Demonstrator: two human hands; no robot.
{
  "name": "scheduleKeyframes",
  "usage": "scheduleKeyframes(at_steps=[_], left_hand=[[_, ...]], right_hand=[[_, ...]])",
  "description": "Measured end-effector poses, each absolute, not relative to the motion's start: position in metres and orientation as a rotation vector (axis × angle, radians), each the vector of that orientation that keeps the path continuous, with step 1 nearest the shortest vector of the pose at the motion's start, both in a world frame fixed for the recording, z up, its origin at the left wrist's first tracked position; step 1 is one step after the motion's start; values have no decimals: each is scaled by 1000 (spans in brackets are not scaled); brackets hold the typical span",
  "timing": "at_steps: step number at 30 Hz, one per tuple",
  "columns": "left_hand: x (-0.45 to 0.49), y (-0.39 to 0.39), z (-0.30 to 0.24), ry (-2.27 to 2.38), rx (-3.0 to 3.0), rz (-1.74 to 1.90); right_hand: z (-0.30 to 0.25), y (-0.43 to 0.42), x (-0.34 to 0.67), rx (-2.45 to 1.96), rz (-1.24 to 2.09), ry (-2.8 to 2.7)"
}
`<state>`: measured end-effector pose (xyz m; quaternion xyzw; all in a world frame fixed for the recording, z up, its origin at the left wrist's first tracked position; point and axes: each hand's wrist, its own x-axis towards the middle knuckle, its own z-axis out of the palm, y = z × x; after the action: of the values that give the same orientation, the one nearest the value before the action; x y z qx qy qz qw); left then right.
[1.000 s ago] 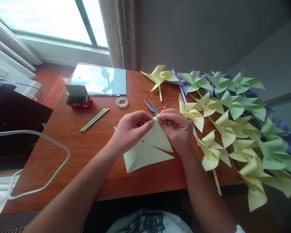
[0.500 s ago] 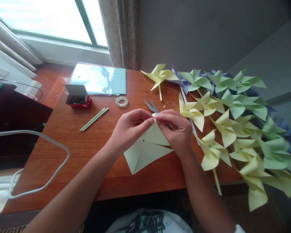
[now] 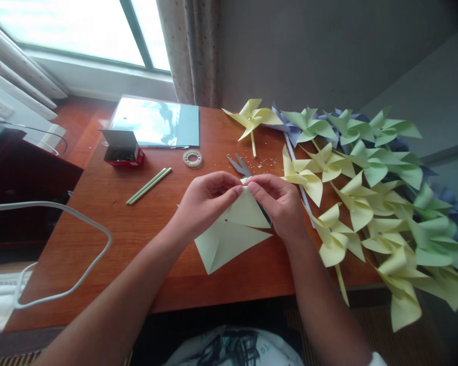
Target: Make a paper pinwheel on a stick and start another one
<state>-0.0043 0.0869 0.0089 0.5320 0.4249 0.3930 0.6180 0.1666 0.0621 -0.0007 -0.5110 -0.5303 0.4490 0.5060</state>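
Pale green paper [image 3: 229, 244], square and slit from its corners, lies on the table in front of me with a small dark hole near its middle. My left hand [image 3: 211, 195] pinches its far corner between thumb and fingers. Right beside it, fingertips nearly touching, my right hand [image 3: 277, 198] pinches the same far corner. Anything small between the fingertips is hidden. Scissors [image 3: 239, 165] lie just beyond and partly under my right hand, blades pointing away to the left.
Two pale green paper sticks [image 3: 149, 186], a tape roll [image 3: 193, 158] and an open red box [image 3: 124, 156] of small dark things lie left. Behind is a plastic-covered folder [image 3: 189, 124]. Several yellow pinwheels [image 3: 330, 234] and green pinwheels [image 3: 370, 162] crowd the right. A white cable [image 3: 99, 254] loops at left.
My right thumb and fingers have shifted slightly at the paper's far corner, uncovering more of the paper's right edge. My left hand keeps its pinch, and the paper stays in place.
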Motion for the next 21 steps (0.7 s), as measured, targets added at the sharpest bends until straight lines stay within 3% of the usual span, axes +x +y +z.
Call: scheduleKeyframes(at_steps=[21], left_hand=[[-5,85,9,964,1222,907]], right_hand=[[-2,61,165,-1261,947,-1363]])
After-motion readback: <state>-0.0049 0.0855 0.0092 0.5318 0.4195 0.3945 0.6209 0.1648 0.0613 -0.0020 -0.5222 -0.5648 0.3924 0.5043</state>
